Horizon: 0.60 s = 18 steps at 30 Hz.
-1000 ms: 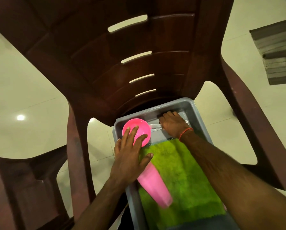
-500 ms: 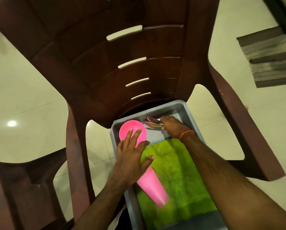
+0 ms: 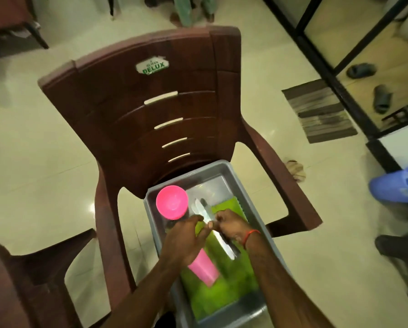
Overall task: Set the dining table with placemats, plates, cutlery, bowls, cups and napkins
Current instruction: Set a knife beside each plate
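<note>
Chairs number two. The arm and seat edge of one fill the lower left corner. The other, a brown plastic armchair, faces us with a green and white sticker on its backrest.

On its seat we find the single container, a gray tub, and everything for the table is inside it. At the tub's far left corner stands one pink bowl, mouth up. One pink cup lies on its side along the left wall, its top end hidden under our left hand. One green mat covers the near part of the tub floor, under the cup.

The left hand's fingers are bent toward the cutlery. We cannot tell whether they pinch it or only come close.

Our right hand, with a red thread at the wrist, is curled round the cutlery above the mat. We count two long pieces side by side, one pale and one darker, too blurred to name.

Further right on the floor lie one brown sandal and one striped doormat. Beyond a black frame are two dark slippers. At the right edge sits one blurred blue shape.
</note>
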Tool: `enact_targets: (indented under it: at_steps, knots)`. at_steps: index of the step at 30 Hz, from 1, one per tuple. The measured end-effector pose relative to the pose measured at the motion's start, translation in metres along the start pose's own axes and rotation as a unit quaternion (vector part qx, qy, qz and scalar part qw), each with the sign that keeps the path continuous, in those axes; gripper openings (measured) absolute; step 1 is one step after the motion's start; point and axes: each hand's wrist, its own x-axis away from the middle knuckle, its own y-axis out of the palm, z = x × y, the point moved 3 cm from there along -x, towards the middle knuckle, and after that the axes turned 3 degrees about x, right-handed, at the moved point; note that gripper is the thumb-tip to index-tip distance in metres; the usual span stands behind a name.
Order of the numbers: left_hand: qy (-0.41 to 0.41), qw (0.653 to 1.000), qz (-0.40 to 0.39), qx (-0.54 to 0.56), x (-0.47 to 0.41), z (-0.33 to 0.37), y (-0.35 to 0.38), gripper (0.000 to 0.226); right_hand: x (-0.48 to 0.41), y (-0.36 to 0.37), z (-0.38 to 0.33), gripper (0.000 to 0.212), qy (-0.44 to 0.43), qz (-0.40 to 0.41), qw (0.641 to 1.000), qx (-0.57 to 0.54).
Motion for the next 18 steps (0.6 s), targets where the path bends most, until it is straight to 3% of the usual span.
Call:
enact_targets:
  at_steps: [2, 8, 14, 18]
  knots:
    - [-0.011, 0.999, 0.001, 0.036, 0.015, 0.012, -0.006, 0.06, 0.042, 0.006, -0.011, 0.037, -0.011, 0.001, 0.999, -0.043]
    - [-0.016, 0.984, 0.026, 0.178, 0.056, 0.046, -0.024, 0.01, 0.141, 0.02, -0.027, 0.012, -0.011, 0.017, 0.973, -0.23]
    - [-0.015, 0.958, 0.015, 0.285, 0.114, 0.082, -0.03, 0.025, 0.228, 0.038, -0.033, 0.014, -0.045, 0.114, 0.957, -0.263]
    - [0.028, 0.958, -0.024, 0.285, 0.147, 0.109, -0.028, 0.027, 0.271, 0.051, -0.029, 0.021, -0.039, 0.174, 0.949, -0.26]
